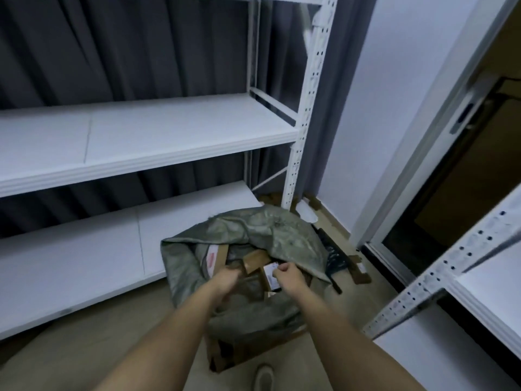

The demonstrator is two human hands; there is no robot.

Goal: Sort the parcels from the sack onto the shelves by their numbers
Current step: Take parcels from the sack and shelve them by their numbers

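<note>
Two hands work inside the mouth of the grey-green sack [253, 230], which slumps open on the floor in front of the bare white shelves [141, 136]. At the left, the left hand [228, 277] is curled at the edge of a small brown cardboard parcel [255, 261], though whether its fingers actually grip the box is hidden by the wrist. That parcel looks stiff and light, a flat carton best taken across its short sides; its long axis runs from near left to far right, tilted up out of the heap. Just to its right lies a labelled parcel [271, 275], label upward, its length running toward the person. The right hand [286, 273] pinches this one at its far corner with curled fingers. A taped box underneath may shift when either is lifted, and the woven sack is soft, so it gives no support.
</note>
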